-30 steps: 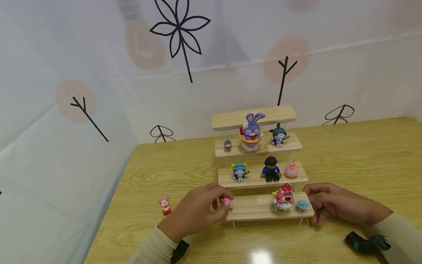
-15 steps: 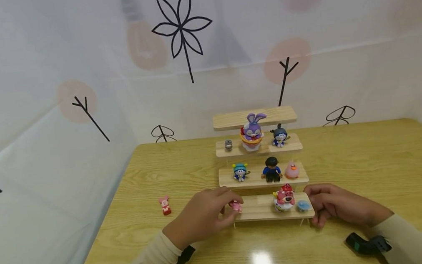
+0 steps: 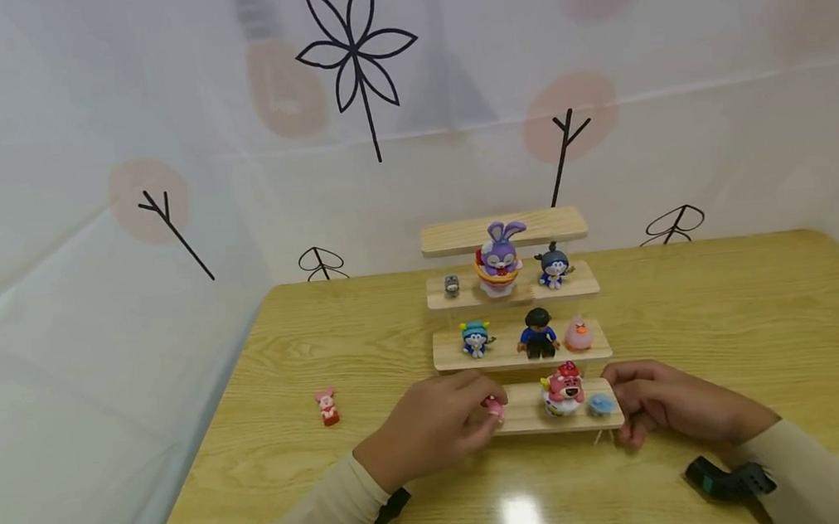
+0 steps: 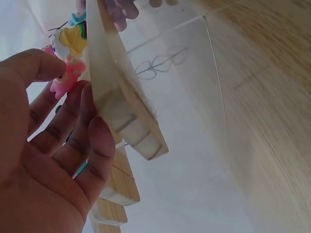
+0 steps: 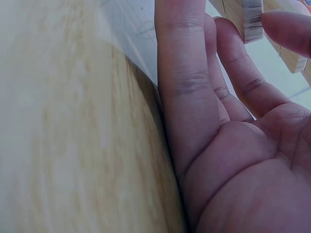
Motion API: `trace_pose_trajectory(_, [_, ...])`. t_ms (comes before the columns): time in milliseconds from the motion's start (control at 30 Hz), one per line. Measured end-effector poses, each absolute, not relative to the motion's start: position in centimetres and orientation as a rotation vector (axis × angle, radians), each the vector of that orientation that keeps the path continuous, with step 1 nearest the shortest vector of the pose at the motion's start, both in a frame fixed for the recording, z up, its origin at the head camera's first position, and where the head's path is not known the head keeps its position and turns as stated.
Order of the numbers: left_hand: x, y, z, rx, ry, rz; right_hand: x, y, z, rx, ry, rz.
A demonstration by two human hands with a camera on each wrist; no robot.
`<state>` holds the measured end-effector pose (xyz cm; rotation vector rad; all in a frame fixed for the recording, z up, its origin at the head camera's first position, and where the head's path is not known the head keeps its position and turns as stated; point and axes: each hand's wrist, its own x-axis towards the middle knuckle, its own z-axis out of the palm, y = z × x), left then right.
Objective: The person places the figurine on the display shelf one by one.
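Note:
My left hand (image 3: 434, 423) pinches a small pink figurine (image 4: 69, 77) between thumb and fingers, over the left part of the lowest board of a tiered wooden display shelf (image 3: 527, 423). The fingers hide much of that figurine in the head view. At the right end of the same board, my right hand (image 3: 683, 407) holds the shelf's edge, fingers bent around it; the right wrist view shows a fingertip by the board's end (image 5: 253, 22). A red-hatted bear figurine (image 3: 566, 391) and a small light-blue piece (image 3: 602, 404) stand on this board.
A pink-and-red piglet figurine (image 3: 328, 406) lies on the wooden table (image 3: 273, 474) left of the shelf. Upper boards carry a purple rabbit (image 3: 498, 257), a dark-haired toy figure (image 3: 538, 335), a pink bird (image 3: 579, 335) and several others. A clear side panel (image 4: 180, 97) supports the shelf.
My left hand has moved right along the lowest board, carrying the pink figurine toward the middle. The right hand has stayed at the board's right end.

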<state>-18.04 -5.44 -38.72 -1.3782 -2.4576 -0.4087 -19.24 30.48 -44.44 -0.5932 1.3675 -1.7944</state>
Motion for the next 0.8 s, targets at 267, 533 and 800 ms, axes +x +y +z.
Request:
trace_pose_trajectory(267, [-18.3, -3.9, -39.3, -1.340, -2.431, -0.403, -19.3, 30.6, -44.7, -0.608, 1.346, -1.799])
trace_pose_trajectory(533, [-18.3, -3.0, -39.7, -1.325, -2.428, -0.383, -19.3, 30.8, -44.7, -0.617, 1.314, -1.802])
trace_pose_trajectory(800, [-18.2, -2.8, -39.9, -1.297, -2.449, -0.380, -19.5, 30.6, -44.5, -0.594, 1.335, -1.801])
